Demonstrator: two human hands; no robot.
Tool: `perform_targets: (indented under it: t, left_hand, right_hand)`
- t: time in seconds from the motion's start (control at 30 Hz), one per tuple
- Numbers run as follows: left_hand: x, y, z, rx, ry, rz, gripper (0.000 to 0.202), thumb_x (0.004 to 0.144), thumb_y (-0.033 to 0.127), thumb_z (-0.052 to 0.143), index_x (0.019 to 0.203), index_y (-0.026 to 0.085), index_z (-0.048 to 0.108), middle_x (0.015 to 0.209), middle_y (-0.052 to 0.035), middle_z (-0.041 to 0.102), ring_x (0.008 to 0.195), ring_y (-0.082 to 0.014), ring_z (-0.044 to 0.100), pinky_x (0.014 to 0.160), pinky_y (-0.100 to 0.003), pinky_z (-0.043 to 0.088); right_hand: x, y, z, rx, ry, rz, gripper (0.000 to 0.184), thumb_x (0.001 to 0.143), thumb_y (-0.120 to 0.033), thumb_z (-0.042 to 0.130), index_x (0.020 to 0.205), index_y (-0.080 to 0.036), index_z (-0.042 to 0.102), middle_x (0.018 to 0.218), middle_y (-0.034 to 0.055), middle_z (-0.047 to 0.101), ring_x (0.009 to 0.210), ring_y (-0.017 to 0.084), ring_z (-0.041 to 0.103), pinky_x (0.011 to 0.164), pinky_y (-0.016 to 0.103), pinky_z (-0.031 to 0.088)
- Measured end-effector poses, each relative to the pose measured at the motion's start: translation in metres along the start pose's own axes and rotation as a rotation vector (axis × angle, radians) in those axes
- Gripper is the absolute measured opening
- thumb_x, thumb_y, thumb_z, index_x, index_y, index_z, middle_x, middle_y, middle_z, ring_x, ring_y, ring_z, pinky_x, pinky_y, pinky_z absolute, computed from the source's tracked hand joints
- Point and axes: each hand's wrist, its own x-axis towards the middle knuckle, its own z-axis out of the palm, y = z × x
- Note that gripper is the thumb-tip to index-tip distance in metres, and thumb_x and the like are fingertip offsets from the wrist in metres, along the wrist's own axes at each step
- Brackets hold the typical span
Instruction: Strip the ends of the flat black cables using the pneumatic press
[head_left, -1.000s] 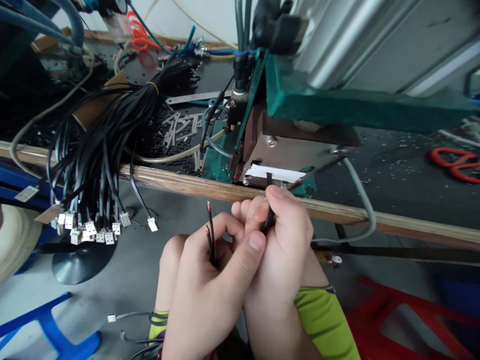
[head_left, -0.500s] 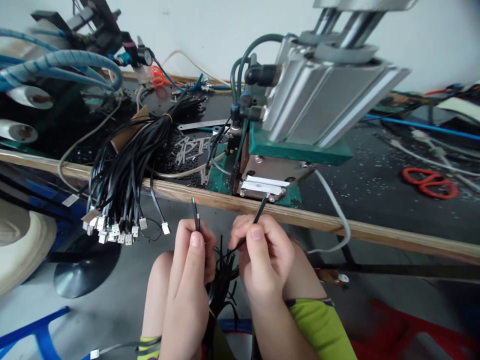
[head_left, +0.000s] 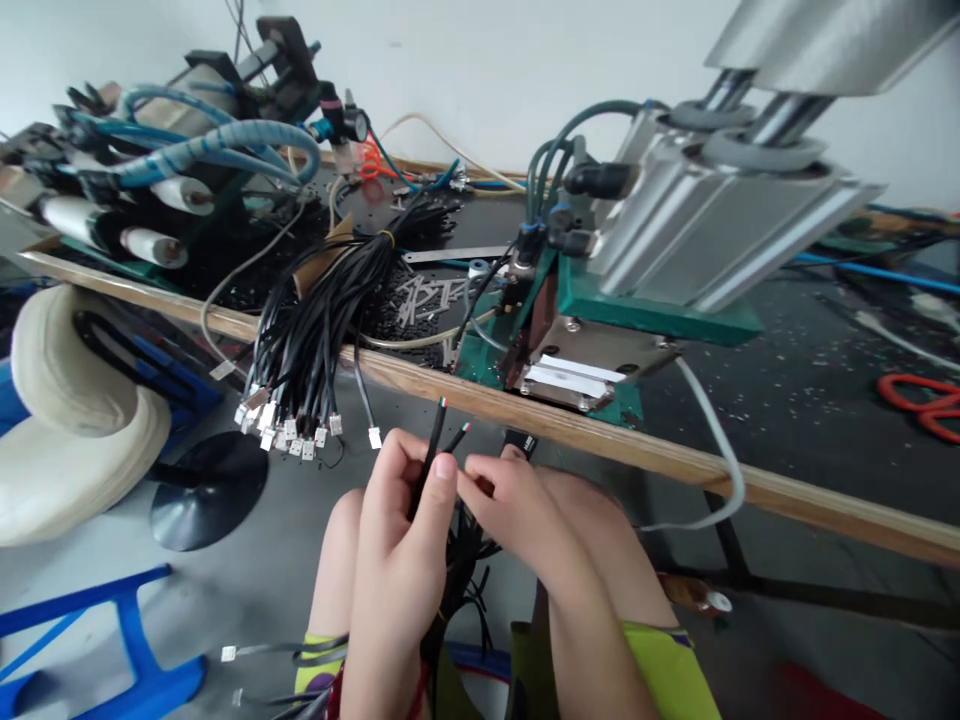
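Pinching two black cables (head_left: 430, 452) below their tips (head_left: 442, 403), the left hand (head_left: 409, 530) sits beside the right hand (head_left: 511, 502), whose grip is unclear.

Dark workbench (head_left: 795, 395) w/ wood front edge (head_left: 637, 442). L to R on top: machine (head_left: 199, 110) w/ white rollers (head_left: 154, 247), blk cable bundle (head_left: 326, 300) hanging over edge, grey bits (head_left: 427, 298), silver/green machine (head_left: 667, 250), red looped handles (head_left: 926, 406).

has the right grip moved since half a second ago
Yes: judged against the machine's green plate, the right grip has moved left, toward the left grip.
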Motion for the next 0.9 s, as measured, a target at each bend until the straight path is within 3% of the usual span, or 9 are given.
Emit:
perform_targets:
  t: [0.13, 0.23, 0.37, 0.43, 0.5, 0.6, 0.7, 0.8, 0.9]
  left_hand:
    - [0.007, -0.002, -0.001, 0.063, -0.022, 0.096, 0.037, 0.115, 0.06, 0.071, 0.109, 0.025, 0.081, 0.073, 0.0053, 0.049, 0.063, -0.0126, 0.037, 0.055, -0.024, 0.033]
    - [0.009, -0.002, -0.001, 0.084, -0.071, 0.091, 0.046, 0.119, 0.064, 0.062, 0.115, 0.023, 0.083, 0.07, 0.0049, 0.049, 0.06, -0.0126, 0.04, 0.053, -0.025, 0.033]
    - [0.007, 0.002, 0.004, 0.007, -0.08, 0.092, 0.042, 0.119, 0.063, 0.064, 0.123, 0.023, 0.078, 0.067, 0.0049, 0.06, 0.058, -0.0121, 0.05, 0.056, -0.023, 0.04]
    - [0.004, 0.004, 0.007, -0.056, -0.086, 0.069, 0.035, 0.117, 0.06, 0.068, 0.124, 0.026, 0.071, 0.066, 0.0065, 0.063, 0.057, -0.0115, 0.052, 0.055, -0.021, 0.04]
    - [0.002, 0.005, 0.012, -0.113, -0.11, 0.044, 0.032, 0.117, 0.058, 0.071, 0.114, 0.027, 0.067, 0.067, 0.0066, 0.065, 0.058, -0.0107, 0.054, 0.057, -0.02, 0.042]
    - [-0.001, 0.005, 0.017, -0.21, -0.13, -0.014, 0.033, 0.114, 0.053, 0.077, 0.101, 0.026, 0.066, 0.073, 0.0051, 0.066, 0.065, -0.0108, 0.059, 0.061, -0.019, 0.048]
    - [-0.002, 0.003, 0.022, -0.297, -0.089, -0.113, 0.034, 0.11, 0.049, 0.083, 0.095, 0.025, 0.064, 0.072, 0.0063, 0.063, 0.06, -0.0101, 0.055, 0.057, -0.019, 0.046]
    - [-0.001, 0.004, 0.028, -0.349, -0.105, -0.165, 0.037, 0.109, 0.047, 0.086, 0.091, 0.025, 0.061, 0.066, 0.0079, 0.058, 0.053, -0.0086, 0.049, 0.05, -0.018, 0.04]
    - [0.002, 0.003, 0.034, -0.357, -0.13, -0.168, 0.038, 0.11, 0.049, 0.084, 0.091, 0.025, 0.06, 0.063, 0.0084, 0.056, 0.05, -0.0087, 0.048, 0.048, -0.018, 0.039]
  right_hand:
    - [0.015, 0.017, 0.003, -0.13, 0.127, 0.151, 0.031, 0.107, -0.034, 0.058, 0.079, -0.025, 0.066, 0.073, 0.0098, 0.078, 0.072, 0.029, 0.073, 0.07, 0.036, 0.041]
    - [0.004, 0.013, -0.009, -0.181, 0.163, 0.199, 0.032, 0.11, -0.033, 0.052, 0.096, -0.022, 0.079, 0.093, 0.018, 0.089, 0.09, 0.036, 0.084, 0.075, 0.037, 0.05]
    - [-0.037, -0.013, -0.046, -0.158, 0.195, 0.141, 0.027, 0.104, -0.042, 0.067, 0.094, -0.026, 0.086, 0.09, 0.0127, 0.089, 0.074, 0.032, 0.082, 0.066, 0.036, 0.053]
    - [-0.054, -0.032, -0.062, -0.021, 0.289, 0.072, 0.029, 0.106, -0.045, 0.068, 0.103, -0.025, 0.089, 0.082, 0.008, 0.086, 0.06, 0.025, 0.075, 0.057, 0.033, 0.05]
    - [-0.06, -0.05, -0.067, 0.181, 0.372, 0.013, 0.039, 0.112, -0.05, 0.064, 0.097, -0.024, 0.088, 0.069, 0.0046, 0.078, 0.051, 0.02, 0.064, 0.048, 0.03, 0.044]
    - [-0.05, -0.066, -0.054, 0.449, 0.245, -0.031, 0.034, 0.112, -0.051, 0.072, 0.107, -0.023, 0.09, 0.07, 0.0023, 0.076, 0.056, 0.017, 0.065, 0.051, 0.027, 0.048]
    - [-0.035, -0.069, -0.035, 0.644, 0.236, -0.057, 0.024, 0.108, -0.043, 0.081, 0.102, -0.022, 0.092, 0.073, 0.0016, 0.074, 0.059, 0.015, 0.064, 0.051, 0.026, 0.049]
    - [-0.028, -0.064, -0.024, 0.918, 0.288, -0.051, 0.014, 0.102, -0.033, 0.089, 0.093, -0.024, 0.094, 0.068, -0.0029, 0.065, 0.049, 0.011, 0.056, 0.043, 0.024, 0.043]
    - [-0.025, -0.058, -0.019, 1.154, 0.301, -0.046, 0.025, 0.102, -0.033, 0.09, 0.079, -0.024, 0.089, 0.055, -0.0066, 0.055, 0.041, 0.01, 0.049, 0.038, 0.024, 0.042]
